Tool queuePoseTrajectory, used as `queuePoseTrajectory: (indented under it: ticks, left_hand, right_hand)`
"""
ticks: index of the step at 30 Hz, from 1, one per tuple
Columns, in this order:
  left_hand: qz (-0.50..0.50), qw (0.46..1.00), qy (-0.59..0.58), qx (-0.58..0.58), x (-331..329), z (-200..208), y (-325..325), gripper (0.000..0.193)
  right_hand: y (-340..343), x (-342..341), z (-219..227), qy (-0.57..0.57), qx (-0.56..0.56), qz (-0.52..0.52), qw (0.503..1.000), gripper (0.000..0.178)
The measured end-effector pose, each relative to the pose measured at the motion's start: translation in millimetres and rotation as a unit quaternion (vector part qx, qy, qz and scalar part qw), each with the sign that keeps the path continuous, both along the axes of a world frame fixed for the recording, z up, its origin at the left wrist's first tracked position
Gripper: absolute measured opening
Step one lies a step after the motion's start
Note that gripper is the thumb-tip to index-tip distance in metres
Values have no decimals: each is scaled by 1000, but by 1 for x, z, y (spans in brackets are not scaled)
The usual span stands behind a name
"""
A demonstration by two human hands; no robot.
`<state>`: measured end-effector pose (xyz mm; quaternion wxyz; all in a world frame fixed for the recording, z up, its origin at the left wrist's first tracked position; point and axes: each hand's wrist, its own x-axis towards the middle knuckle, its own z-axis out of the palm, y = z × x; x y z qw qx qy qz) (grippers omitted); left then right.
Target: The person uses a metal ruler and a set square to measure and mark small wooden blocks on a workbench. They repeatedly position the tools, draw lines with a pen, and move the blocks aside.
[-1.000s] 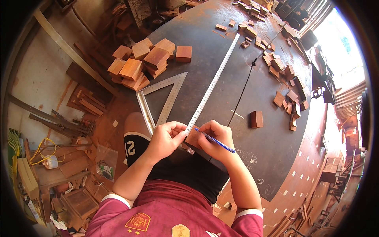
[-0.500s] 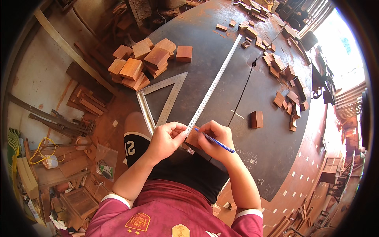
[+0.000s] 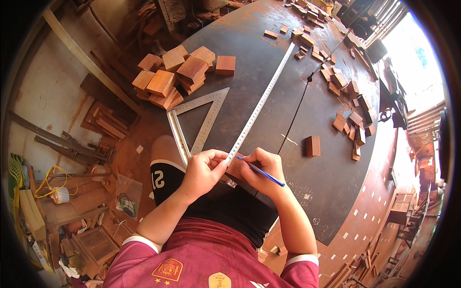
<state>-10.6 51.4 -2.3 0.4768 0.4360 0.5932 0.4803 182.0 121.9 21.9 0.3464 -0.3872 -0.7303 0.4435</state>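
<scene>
My left hand (image 3: 205, 174) pinches the near end of a long steel ruler (image 3: 261, 102), which stretches away across the dark tabletop. Under that end lies a small wooden block (image 3: 235, 169), partly covered by my fingers. My right hand (image 3: 265, 169) is closed around a blue pen (image 3: 267, 176), its tip close to the ruler's edge over the block. Left of the ruler, a metal triangle square (image 3: 209, 124) rests on the table, its near corner running behind my left hand.
A pile of wooden blocks (image 3: 178, 74) sits at the table's left edge. One lone block (image 3: 312, 146) stands right of my right hand. Many smaller offcuts (image 3: 353, 89) are scattered along the far right side. A thin dark seam (image 3: 300, 103) crosses the dark table (image 3: 331, 192).
</scene>
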Motion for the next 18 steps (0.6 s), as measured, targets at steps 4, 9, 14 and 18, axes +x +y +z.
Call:
queuePoseTrajectory:
  ticks: [4,9,14,18]
  left_hand:
    - [0,1000,2,1,0,-1,0,16]
    - [5,1000,-5,0,2,2,-2,16]
    - [-1,1000,-10,-6,3,2,-3,16]
    - [1,1000,-9,-3,3,3,-3,16]
  right_hand:
    - [0,-1,-3,12,24,-12,1000,14]
    - [1,-1,-2,8,20,-10,1000,14]
    - [0,-1,0,8,12,-10,1000,13]
    - [0,0,1,-2,0,2,1000,16]
